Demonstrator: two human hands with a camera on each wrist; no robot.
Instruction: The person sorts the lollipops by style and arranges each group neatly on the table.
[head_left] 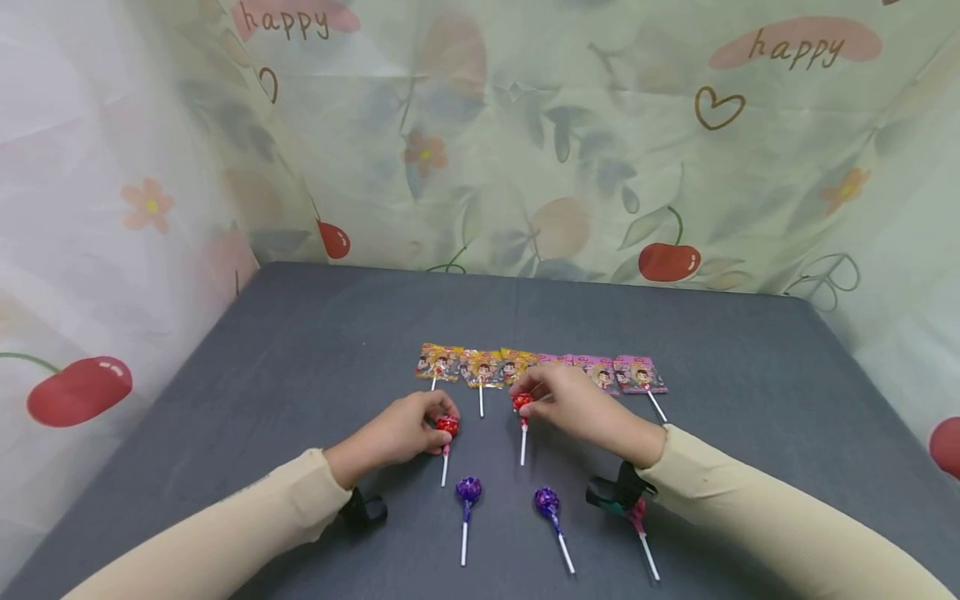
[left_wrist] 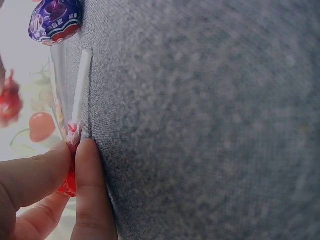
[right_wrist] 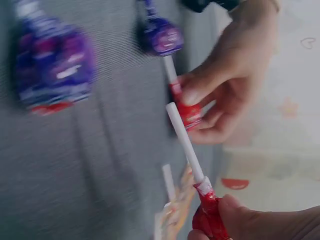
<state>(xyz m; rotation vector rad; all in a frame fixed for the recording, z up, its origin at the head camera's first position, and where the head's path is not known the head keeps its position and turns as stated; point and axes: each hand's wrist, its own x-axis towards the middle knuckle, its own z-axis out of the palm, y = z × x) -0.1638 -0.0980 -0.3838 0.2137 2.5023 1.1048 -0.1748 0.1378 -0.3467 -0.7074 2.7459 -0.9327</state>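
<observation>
My left hand (head_left: 405,427) pinches a red-wrapped lollipop (head_left: 447,426) by its head, low over the dark table, its white stick pointing toward me. In the left wrist view thumb and finger grip the red wrapper (left_wrist: 71,182) just under the stick. My right hand (head_left: 573,406) holds a second red lollipop (head_left: 522,403) between thumb and fingers, also stick toward me. The right wrist view shows this lollipop's red head (right_wrist: 210,217) against the thumb, with the left hand (right_wrist: 227,82) and its lollipop beyond.
Flat-packaged lollipops lie in a row behind the hands, with orange packets (head_left: 482,368) left and pink packets (head_left: 640,375) right. Nearer me lie two purple lollipops (head_left: 468,490) (head_left: 547,502) and a pink-wrapped one (head_left: 637,515) partly behind the right wrist strap (head_left: 622,490). Patterned curtains border the table (head_left: 360,317).
</observation>
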